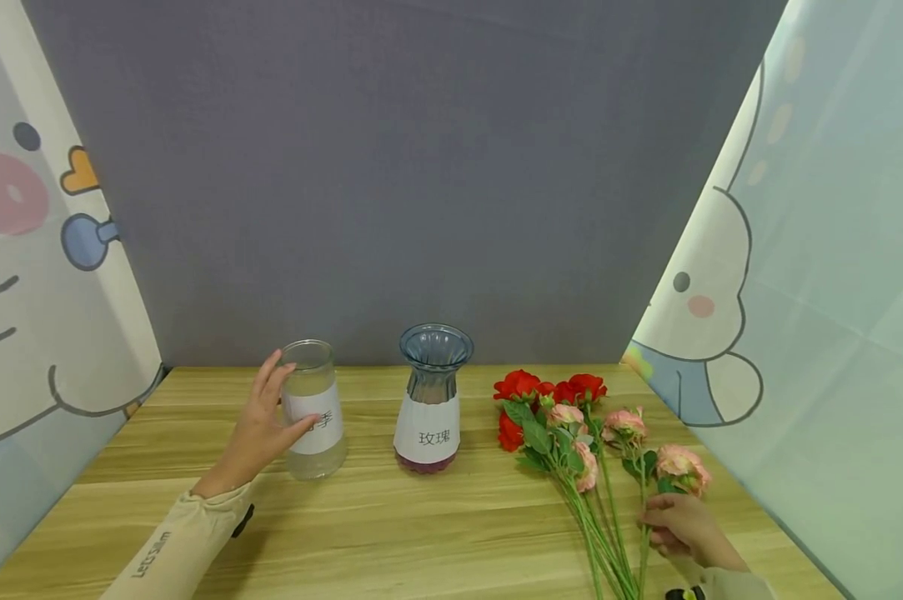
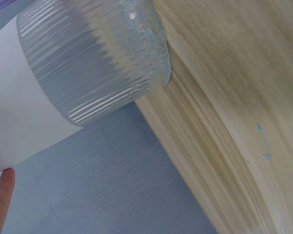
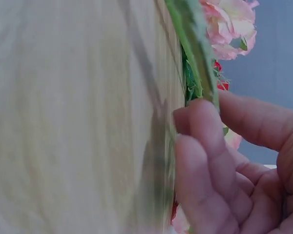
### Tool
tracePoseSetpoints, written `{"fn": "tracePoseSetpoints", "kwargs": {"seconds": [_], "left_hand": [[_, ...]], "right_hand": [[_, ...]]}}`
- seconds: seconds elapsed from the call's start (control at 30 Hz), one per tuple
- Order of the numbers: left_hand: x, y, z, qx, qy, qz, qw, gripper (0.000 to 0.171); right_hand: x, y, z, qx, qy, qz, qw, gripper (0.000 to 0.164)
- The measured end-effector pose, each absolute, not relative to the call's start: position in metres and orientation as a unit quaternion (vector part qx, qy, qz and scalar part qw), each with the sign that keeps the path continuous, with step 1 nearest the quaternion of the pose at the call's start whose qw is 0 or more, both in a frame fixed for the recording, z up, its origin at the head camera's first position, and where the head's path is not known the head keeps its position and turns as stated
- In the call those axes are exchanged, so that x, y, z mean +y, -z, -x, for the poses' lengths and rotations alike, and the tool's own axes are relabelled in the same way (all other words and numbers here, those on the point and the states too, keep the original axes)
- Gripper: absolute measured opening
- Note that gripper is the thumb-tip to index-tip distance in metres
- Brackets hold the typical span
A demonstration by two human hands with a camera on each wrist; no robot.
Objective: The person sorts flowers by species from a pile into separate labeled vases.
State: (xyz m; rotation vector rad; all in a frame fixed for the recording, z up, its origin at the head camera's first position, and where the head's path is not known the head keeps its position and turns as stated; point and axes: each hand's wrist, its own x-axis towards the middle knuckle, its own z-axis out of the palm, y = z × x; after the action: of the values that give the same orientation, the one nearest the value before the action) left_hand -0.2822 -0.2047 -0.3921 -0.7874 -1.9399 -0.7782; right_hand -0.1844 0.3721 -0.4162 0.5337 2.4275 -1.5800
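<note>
At the left, my left hand (image 1: 259,425) cupped the clear glass vase (image 1: 318,462), thumb laid across the front of its white label (image 1: 333,433) and fingers bent round its left side up near the rim. The vase stood upright on the wooden tabletop (image 1: 391,533), directly to the right of my palm. Next came the blue-tinted glass vase (image 1: 432,379), flared at the mouth and labelled 玫瑰, well apart from both hands. Farther right lay red roses (image 1: 517,384) and pink blooms (image 1: 586,467) in a leafy cluster, their stems running towards me. At the far right, my right hand (image 1: 684,527) had its thumb and fingers together, pinching a green stem (image 1: 642,485); the stem passed along their tips, on my hand's left. One large pink flower (image 1: 682,467) lay just beyond my knuckles. I couldn't tell which bloom the pinched stem bore.
</note>
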Motion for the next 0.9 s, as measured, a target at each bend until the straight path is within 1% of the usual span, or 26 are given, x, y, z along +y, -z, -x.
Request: {"fn": "tracePoseSetpoints", "kwargs": {"seconds": [0.17, 0.27, 0.37, 0.53, 0.77, 0.9], "left_hand": [[-0.205, 0.390, 0.281, -0.778, 0.317, 0.319, 0.439, 0.079], [-0.205, 0.389, 0.281, -0.779, 0.322, 0.320, 0.433, 0.080], [-0.205, 0.390, 0.280, -0.782, 0.323, 0.319, 0.429, 0.081], [-0.203, 0.391, 0.280, -0.783, 0.321, 0.315, 0.429, 0.081], [-0.202, 0.390, 0.280, -0.781, 0.317, 0.317, 0.434, 0.081], [-0.203, 0.390, 0.279, -0.784, 0.317, 0.313, 0.433, 0.081]], "right_hand": [[0.371, 0.415, 0.188, 0.806, 0.556, -0.186, 0.077, 0.040], [0.371, 0.413, 0.189, 0.799, 0.570, -0.176, 0.079, 0.047], [0.373, 0.412, 0.190, 0.784, 0.594, -0.163, 0.082, 0.060], [0.376, 0.411, 0.192, 0.739, 0.646, -0.177, 0.067, 0.081], [0.378, 0.407, 0.192, 0.705, 0.678, -0.201, 0.053, 0.084], [0.377, 0.402, 0.194, 0.687, 0.696, -0.205, 0.042, 0.089]]}}
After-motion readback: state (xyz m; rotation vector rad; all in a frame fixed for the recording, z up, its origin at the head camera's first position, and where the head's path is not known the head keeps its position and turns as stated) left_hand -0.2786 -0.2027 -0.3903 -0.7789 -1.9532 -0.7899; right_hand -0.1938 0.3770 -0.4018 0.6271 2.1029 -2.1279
